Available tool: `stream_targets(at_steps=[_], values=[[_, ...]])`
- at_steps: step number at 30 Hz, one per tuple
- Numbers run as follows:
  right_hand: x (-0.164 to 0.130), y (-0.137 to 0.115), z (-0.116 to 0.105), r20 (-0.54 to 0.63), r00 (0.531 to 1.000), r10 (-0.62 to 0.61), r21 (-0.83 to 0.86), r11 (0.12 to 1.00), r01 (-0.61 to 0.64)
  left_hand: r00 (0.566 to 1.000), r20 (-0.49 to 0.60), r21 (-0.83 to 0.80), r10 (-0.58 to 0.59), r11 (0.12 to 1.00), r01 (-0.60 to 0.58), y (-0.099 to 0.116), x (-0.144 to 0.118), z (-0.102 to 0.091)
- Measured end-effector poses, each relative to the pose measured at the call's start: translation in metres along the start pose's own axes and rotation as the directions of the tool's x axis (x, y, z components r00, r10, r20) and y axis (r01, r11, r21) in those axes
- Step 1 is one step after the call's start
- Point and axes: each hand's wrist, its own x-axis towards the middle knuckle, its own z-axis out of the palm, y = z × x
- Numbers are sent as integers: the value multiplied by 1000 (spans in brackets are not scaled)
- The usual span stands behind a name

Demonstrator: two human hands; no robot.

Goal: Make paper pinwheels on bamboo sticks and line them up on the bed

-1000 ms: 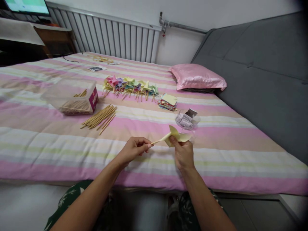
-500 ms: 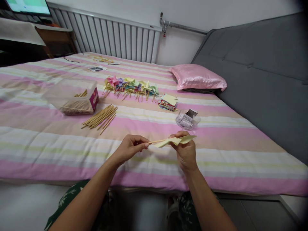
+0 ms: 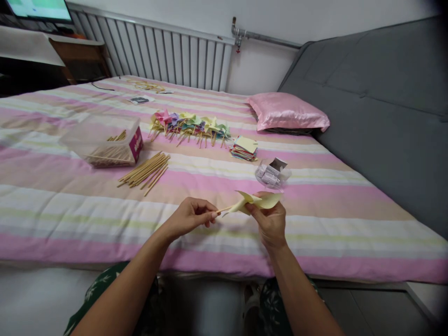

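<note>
Between my hands, above the near edge of the bed, is a pale yellow paper pinwheel [image 3: 269, 200] on a thin wooden stick [image 3: 224, 209]. My left hand [image 3: 196, 215] pinches the stick near its free end. My right hand [image 3: 271, 221] grips the pinwheel's paper blades, thumb on the near side; the fingers behind the paper are partly hidden. Farther back lies a row of finished pinwheels [image 3: 191, 123] in pink, purple, yellow and green. To their right sits a stack of coloured paper squares [image 3: 244, 148]. A loose pile of wooden sticks [image 3: 146, 171] lies to the left.
A clear plastic box [image 3: 105, 144] with more sticks stands at the left. A small clear container [image 3: 272, 173] with packets lies beyond my right hand. A pink pillow [image 3: 287, 112] rests near the grey headboard [image 3: 378, 107]. A radiator [image 3: 157, 51] lines the wall.
The pinwheel has turned in my hands, so more of its blades now face me. My right thumb has come over onto the paper. My left hand stays on the stick.
</note>
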Motion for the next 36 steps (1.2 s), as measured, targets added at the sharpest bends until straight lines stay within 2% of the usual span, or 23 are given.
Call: stream_targets(at_steps=[6, 12, 19, 23, 27, 36], values=[[-1, -2, -2, 0, 999, -48, -76, 996, 47, 998, 49, -16, -41, 999, 42, 2, -2, 0], [-1, -3, -2, 97, 993, -67, -110, 991, 78, 998, 54, -41, -28, 999, 30, 1, -2, 0], [3, -9, -3, 193, 942, -275, -136, 943, 303, 997, 74, -47, 17, 999, -13, -1, 0, -1], [5, -8, -4, 235, 908, -346, -69, 926, 371, 999, 31, -32, 31, 999, -30, -2, 1, -2], [4, -6, -4, 226, 890, -396, -76, 904, 422, 999, -7, -19, 47, 999, -47, -4, 1, -2], [5, -5, -6, 229, 888, -398, -130, 892, 433, 996, -28, 4, 86, 996, -86, -5, 2, -2]])
